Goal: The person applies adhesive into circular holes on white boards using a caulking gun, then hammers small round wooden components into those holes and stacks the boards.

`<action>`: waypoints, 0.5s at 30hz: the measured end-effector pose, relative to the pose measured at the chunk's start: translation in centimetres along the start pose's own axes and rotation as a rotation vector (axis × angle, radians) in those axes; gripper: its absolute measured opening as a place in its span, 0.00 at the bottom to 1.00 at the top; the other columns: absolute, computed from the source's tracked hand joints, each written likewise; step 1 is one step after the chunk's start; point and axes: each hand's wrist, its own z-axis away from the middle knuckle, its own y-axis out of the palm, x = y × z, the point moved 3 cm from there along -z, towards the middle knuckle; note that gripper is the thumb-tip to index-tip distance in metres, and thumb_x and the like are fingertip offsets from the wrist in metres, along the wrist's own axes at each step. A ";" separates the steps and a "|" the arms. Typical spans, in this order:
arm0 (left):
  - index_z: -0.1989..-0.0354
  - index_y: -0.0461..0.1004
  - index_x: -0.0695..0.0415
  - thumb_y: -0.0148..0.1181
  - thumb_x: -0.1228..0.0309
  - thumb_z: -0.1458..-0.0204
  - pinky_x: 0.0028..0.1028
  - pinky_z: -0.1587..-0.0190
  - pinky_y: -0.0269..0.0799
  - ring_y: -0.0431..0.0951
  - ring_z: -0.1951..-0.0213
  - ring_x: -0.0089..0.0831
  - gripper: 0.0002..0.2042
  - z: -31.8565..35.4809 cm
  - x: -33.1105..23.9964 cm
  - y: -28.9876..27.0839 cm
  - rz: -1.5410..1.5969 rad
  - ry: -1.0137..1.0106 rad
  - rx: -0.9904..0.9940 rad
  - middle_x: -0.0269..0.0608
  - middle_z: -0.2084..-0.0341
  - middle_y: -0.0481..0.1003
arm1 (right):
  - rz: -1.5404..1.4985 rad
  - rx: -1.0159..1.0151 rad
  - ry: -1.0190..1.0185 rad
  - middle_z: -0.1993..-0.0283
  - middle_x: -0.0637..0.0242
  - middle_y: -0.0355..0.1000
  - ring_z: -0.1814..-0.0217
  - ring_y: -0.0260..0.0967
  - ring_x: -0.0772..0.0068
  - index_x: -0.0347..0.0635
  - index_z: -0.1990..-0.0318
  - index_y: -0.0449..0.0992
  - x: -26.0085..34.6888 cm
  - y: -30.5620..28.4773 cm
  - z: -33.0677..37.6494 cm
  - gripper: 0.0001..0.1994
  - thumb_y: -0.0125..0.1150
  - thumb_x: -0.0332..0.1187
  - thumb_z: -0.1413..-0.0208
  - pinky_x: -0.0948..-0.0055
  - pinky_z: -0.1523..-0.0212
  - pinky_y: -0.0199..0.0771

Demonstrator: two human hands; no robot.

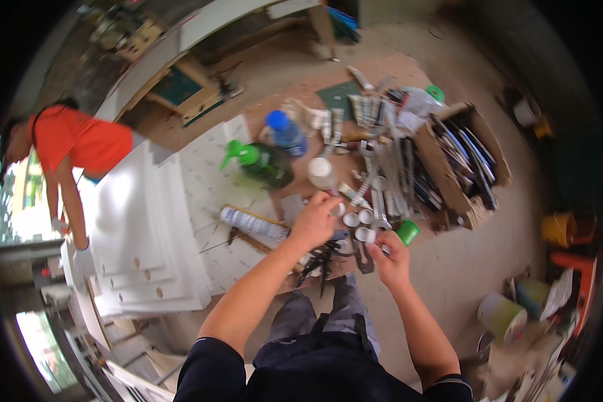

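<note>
Over the cluttered tabletop, my left hand (316, 220) is closed in a pinch with its fingertips beside a small white round piece. What it holds, if anything, is hidden by the fingers. My right hand (390, 260) pinches a small white cap (371, 236), just right of several loose white round caps (366, 216). Under and between the hands lie a bundle of black strips (324, 260) and a metal wrench (380, 213). Close to my right hand is a green cylinder (408, 232). A white-capped bottle (321, 173) stands beyond my left hand.
A sealant tube (253, 224), a green pump bottle (264, 164) and a blue-capped bottle (286, 132) are to the left. A cardboard box (442, 167) of long tools stands right. Stacked white panels (141, 234) lie far left, where a person in an orange shirt (80, 144) bends over.
</note>
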 end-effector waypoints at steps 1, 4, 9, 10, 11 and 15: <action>0.49 0.73 0.59 0.59 0.81 0.56 0.34 0.58 0.74 0.78 0.64 0.40 0.22 1.1 -0.4 -1.0 0.119 -0.036 -0.038 0.48 0.56 0.72 | -0.031 0.018 -0.057 0.71 0.62 0.71 0.64 0.70 0.64 0.36 0.70 0.74 1.6 0.5 0.0 0.05 0.65 0.25 0.52 0.71 0.59 0.69; 0.43 0.68 0.61 0.59 0.81 0.48 0.27 0.57 0.74 0.76 0.63 0.23 0.22 7.8 -0.5 -5.5 0.640 -0.309 0.172 0.36 0.66 0.77 | 0.083 0.141 -0.136 0.69 0.60 0.74 0.64 0.73 0.62 0.35 0.69 0.74 5.0 2.8 0.7 0.06 0.65 0.25 0.53 0.70 0.59 0.71; 0.46 0.72 0.60 0.61 0.81 0.51 0.24 0.53 0.72 0.73 0.58 0.18 0.20 27.1 4.2 -10.8 0.837 -0.519 0.312 0.32 0.57 0.76 | 0.109 0.414 -0.401 0.68 0.58 0.75 0.67 0.75 0.59 0.37 0.69 0.75 10.6 15.1 3.4 0.06 0.65 0.22 0.55 0.69 0.63 0.74; 0.46 0.72 0.59 0.62 0.80 0.51 0.23 0.53 0.71 0.73 0.58 0.18 0.21 31.7 5.6 -10.5 0.979 -0.581 0.298 0.31 0.57 0.76 | 0.065 0.480 -0.446 0.69 0.58 0.74 0.67 0.75 0.58 0.37 0.68 0.75 12.3 18.4 4.5 0.06 0.65 0.21 0.55 0.71 0.63 0.74; 0.44 0.72 0.59 0.62 0.80 0.50 0.23 0.53 0.71 0.73 0.58 0.18 0.22 35.4 6.4 -10.9 0.969 -0.573 0.291 0.32 0.57 0.76 | 0.043 0.533 -0.550 0.68 0.59 0.74 0.68 0.75 0.58 0.39 0.68 0.76 14.0 21.6 5.4 0.07 0.65 0.21 0.55 0.71 0.65 0.74; 0.38 0.67 0.60 0.62 0.72 0.45 0.23 0.60 0.72 0.73 0.64 0.19 0.25 46.4 7.7 -13.3 0.845 -0.540 0.271 0.35 0.61 0.77 | 0.107 0.663 -0.795 0.66 0.64 0.74 0.69 0.74 0.58 0.45 0.65 0.77 18.8 35.1 9.4 0.07 0.64 0.23 0.53 0.68 0.71 0.74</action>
